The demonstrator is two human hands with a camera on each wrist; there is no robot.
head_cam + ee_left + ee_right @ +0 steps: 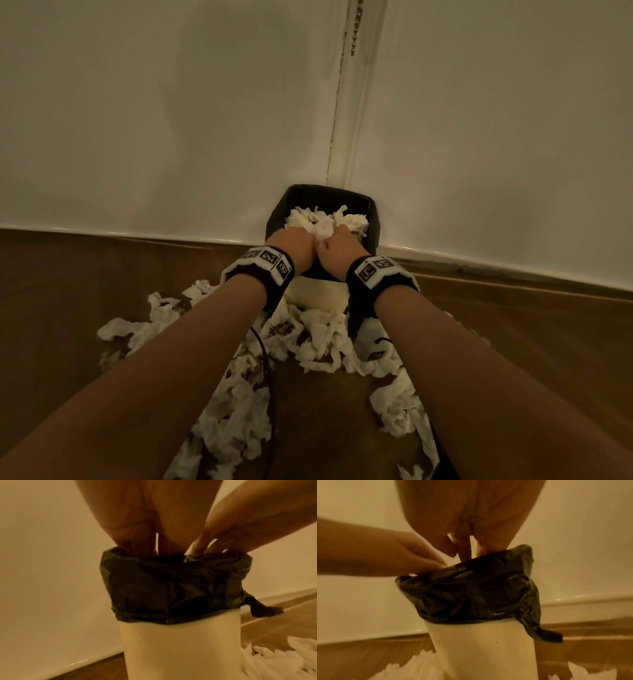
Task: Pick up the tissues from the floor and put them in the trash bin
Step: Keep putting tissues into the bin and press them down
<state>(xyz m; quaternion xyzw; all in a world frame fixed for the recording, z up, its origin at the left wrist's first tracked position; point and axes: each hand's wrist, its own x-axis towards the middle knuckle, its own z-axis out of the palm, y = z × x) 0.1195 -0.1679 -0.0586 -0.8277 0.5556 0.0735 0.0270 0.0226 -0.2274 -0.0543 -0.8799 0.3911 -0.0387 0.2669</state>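
A white trash bin (318, 298) with a black bag liner (322, 193) stands against the wall. It is heaped with crumpled white tissues (329, 219). My left hand (296, 241) and right hand (339, 245) are side by side in the bin's mouth, pressing down on the heap. In the left wrist view the left hand (137, 543) points straight fingers down past the liner (171, 588). The right hand (467, 547) does the same in the right wrist view. The fingertips are hidden inside the bin. Many more tissues (318, 335) lie on the floor in front of the bin.
The wooden floor (68, 308) meets a white wall (171, 137) just behind the bin. A dark cable (265, 356) runs over the floor tissues between my forearms. A bead chain (356, 27) hangs on the wall above the bin.
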